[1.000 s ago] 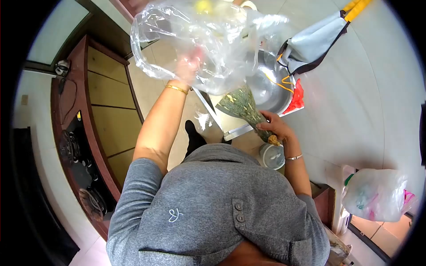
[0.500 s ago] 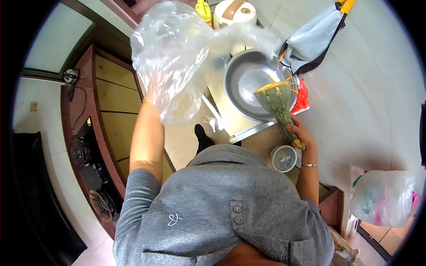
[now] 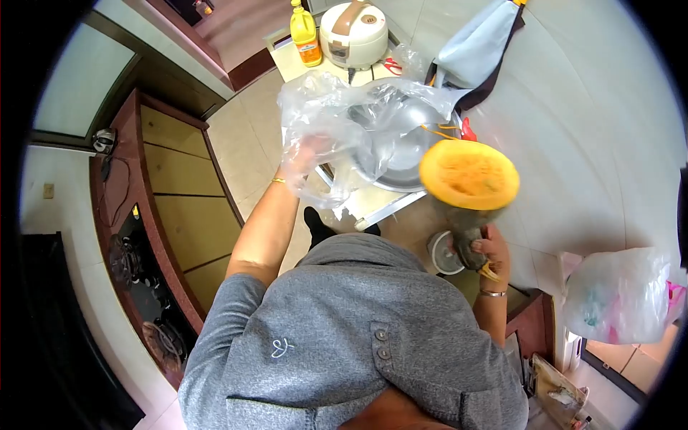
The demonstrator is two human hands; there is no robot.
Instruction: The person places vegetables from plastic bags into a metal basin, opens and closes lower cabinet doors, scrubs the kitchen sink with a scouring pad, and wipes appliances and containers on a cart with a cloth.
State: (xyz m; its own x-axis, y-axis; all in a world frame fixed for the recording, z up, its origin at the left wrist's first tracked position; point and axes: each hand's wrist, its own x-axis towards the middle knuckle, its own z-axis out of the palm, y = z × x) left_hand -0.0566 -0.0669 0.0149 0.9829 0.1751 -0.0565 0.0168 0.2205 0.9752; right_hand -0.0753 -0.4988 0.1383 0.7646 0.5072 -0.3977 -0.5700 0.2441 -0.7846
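Observation:
My left hand (image 3: 307,156) is inside or behind a clear plastic bag (image 3: 322,115), its fingers blurred by the film. The bag spreads over the left part of a metal basin (image 3: 412,154). At the right, my right hand (image 3: 493,251) is closed around the narrow neck of a cut pumpkin (image 3: 469,174). The pumpkin's orange cut face points up toward the camera, and its green skin shows below. Orange strands (image 3: 441,130) lie at the basin, just beyond the cut face.
A rice cooker (image 3: 354,36) and a yellow bottle (image 3: 304,36) stand behind the basin. A white bucket (image 3: 444,252) is beside the pumpkin's neck. A counter with a stove (image 3: 136,265) runs along the left. A filled plastic bag (image 3: 620,297) hangs at the right.
The pumpkin has tilted so its orange cut face now shows. My left hand and the clear bag have moved right and lower, over the basin's left side.

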